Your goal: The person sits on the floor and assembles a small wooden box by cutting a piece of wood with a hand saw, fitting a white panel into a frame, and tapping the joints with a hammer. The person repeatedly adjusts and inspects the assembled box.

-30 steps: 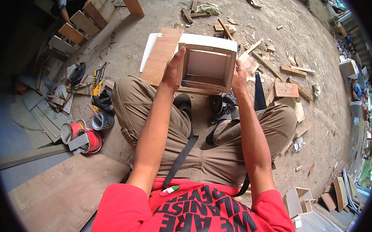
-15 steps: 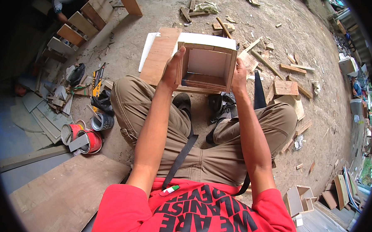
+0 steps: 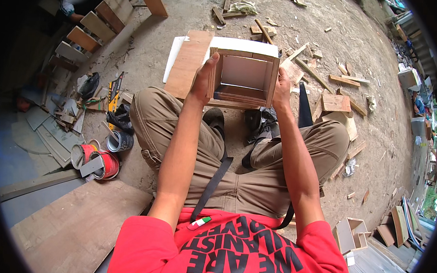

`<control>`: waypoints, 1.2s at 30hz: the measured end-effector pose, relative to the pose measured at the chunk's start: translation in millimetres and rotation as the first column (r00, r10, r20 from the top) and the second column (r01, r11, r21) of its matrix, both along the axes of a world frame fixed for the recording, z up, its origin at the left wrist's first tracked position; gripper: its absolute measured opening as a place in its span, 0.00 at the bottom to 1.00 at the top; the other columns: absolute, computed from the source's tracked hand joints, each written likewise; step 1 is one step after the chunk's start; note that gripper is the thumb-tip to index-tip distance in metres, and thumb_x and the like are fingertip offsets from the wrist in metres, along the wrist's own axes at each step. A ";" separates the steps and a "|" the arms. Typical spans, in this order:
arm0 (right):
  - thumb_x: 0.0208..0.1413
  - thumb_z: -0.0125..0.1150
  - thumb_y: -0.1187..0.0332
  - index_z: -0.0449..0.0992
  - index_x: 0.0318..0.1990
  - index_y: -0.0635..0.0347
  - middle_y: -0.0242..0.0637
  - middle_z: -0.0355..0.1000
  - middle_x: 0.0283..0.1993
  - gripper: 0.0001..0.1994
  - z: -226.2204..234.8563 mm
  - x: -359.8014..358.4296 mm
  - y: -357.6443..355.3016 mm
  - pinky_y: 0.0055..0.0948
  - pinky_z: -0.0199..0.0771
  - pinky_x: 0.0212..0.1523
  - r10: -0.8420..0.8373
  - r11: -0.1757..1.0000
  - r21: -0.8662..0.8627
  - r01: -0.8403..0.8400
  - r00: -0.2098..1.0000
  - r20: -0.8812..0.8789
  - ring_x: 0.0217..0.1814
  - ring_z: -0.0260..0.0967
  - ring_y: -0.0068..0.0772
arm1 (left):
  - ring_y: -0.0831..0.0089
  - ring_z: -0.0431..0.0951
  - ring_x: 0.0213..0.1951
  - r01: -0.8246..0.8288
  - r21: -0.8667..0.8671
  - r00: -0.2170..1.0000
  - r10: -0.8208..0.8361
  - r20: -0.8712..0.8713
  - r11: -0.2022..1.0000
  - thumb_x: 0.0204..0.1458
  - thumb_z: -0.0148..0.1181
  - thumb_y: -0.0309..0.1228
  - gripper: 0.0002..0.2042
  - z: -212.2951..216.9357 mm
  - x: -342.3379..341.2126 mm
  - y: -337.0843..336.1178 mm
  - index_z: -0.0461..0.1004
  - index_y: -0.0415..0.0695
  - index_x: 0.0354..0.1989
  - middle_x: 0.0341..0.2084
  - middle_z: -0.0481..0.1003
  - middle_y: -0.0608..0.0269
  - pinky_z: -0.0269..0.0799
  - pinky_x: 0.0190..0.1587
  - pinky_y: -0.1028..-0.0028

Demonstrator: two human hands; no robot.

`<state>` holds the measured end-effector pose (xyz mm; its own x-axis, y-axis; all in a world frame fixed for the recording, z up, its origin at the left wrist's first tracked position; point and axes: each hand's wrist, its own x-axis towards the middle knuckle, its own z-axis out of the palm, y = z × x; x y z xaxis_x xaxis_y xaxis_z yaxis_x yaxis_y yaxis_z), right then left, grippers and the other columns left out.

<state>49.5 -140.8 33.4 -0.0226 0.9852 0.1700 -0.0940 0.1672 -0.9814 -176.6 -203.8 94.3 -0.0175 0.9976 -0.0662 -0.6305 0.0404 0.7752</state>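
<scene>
In the head view, the person is sitting on the ground with knees spread and holding one open wooden box (image 3: 244,79) up in front of the chest, above the lap. The left hand (image 3: 203,79) is gripping the box's left wall, thumb lying along the front edge and the fingers wrapped behind, so the grip is closing on the wood. The right hand (image 3: 281,88) is clasping the right wall the same way, thumb on the near edge, fingers hidden behind the panel. The box is facing the camera with its open side, showing a pale inner back and a darker lower board.

Just beyond the box, one brown plywood board (image 3: 187,62) is lying flat on the ground with one white sheet (image 3: 173,56) under it. To the person's left, three paint tins (image 3: 103,156) are standing close together, two red and one grey. A second small wooden box (image 3: 353,232) is resting at the lower right.

The surface is bare dirt ground (image 3: 194,13), littered with many wood offcuts (image 3: 334,102) and splinters. At the upper left, another person (image 3: 75,1) is sitting beside a row of upright boards (image 3: 94,26). A broad plank (image 3: 73,223) is lying at the lower left.
</scene>
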 end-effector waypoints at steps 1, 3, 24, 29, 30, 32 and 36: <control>0.72 0.47 0.59 0.74 0.45 0.69 0.32 0.75 0.34 0.18 0.9 0.2 0.0 0.21 0.70 0.35 0.006 1.000 -0.011 -0.006 1.000 0.002 0.35 0.69 0.17 | 0.74 0.75 0.52 -0.002 0.003 1.000 0.002 0.004 1.000 0.57 0.61 0.50 0.30 0.8 -0.2 -0.1 0.69 0.38 0.58 0.50 0.75 0.59 0.68 0.56 0.74; 0.72 0.47 0.59 0.75 0.45 0.69 0.32 0.76 0.34 0.18 2.3 -0.4 -0.3 0.21 0.70 0.35 0.007 0.999 -0.034 -0.007 1.000 0.001 0.35 0.69 0.17 | 0.74 0.75 0.52 -0.009 -0.004 1.000 0.009 -0.008 1.000 0.58 0.61 0.50 0.30 1.8 -0.3 -2.0 0.69 0.38 0.58 0.49 0.75 0.59 0.68 0.56 0.74; 0.72 0.48 0.61 0.74 0.49 0.65 0.32 0.77 0.38 0.15 28.1 1.9 -3.5 0.18 0.72 0.34 0.066 0.992 -0.108 -0.072 0.996 -0.055 0.36 0.71 0.15 | 0.71 0.72 0.57 -0.004 0.051 1.000 0.004 0.016 0.999 0.62 0.55 0.46 0.27 5.0 -5.2 -6.8 0.68 0.36 0.60 0.55 0.73 0.58 0.65 0.61 0.70; 0.73 0.45 0.65 0.72 0.55 0.63 0.32 0.77 0.44 0.14 39.2 5.8 -4.7 0.18 0.74 0.39 0.117 0.986 -0.113 -0.120 0.993 -0.026 0.40 0.73 0.16 | 0.70 0.72 0.57 0.016 0.043 0.999 -0.017 0.028 0.999 0.63 0.54 0.46 0.26 16.1 -3.6 -13.9 0.67 0.36 0.60 0.56 0.73 0.57 0.65 0.62 0.69; 0.73 0.45 0.63 0.73 0.54 0.64 0.32 0.76 0.43 0.15 42.3 5.5 -6.1 0.18 0.73 0.39 0.118 0.986 -0.114 -0.122 0.992 -0.044 0.40 0.72 0.15 | 0.70 0.72 0.57 0.017 0.035 0.999 -0.019 0.030 0.999 0.63 0.54 0.46 0.26 17.6 -3.5 -15.0 0.67 0.36 0.60 0.56 0.73 0.57 0.65 0.62 0.69; 0.73 0.46 0.60 0.73 0.52 0.68 0.31 0.76 0.42 0.18 48.8 4.2 -9.5 0.18 0.71 0.41 0.116 0.985 -0.116 -0.125 0.990 -0.078 0.41 0.69 0.14 | 0.70 0.72 0.57 0.016 0.042 1.000 -0.017 0.019 0.999 0.63 0.54 0.46 0.26 19.3 -2.6 -15.7 0.67 0.37 0.61 0.55 0.73 0.57 0.64 0.62 0.69; 0.73 0.42 0.59 0.69 0.60 0.68 0.42 0.72 0.54 0.21 55.5 3.2 -11.8 0.26 0.69 0.55 0.122 0.987 -0.109 -0.114 0.990 0.065 0.55 0.69 0.28 | 0.71 0.72 0.57 -0.026 0.090 0.998 0.031 -0.052 0.996 0.63 0.54 0.47 0.27 2.4 -8.5 -10.0 0.66 0.37 0.61 0.54 0.73 0.58 0.64 0.62 0.70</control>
<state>52.7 -152.6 89.0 -0.1481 0.9872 0.0593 -0.0363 0.0545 -0.9979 -185.1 -213.8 96.6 -0.0470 0.9986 0.0245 -0.5878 -0.0475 0.8076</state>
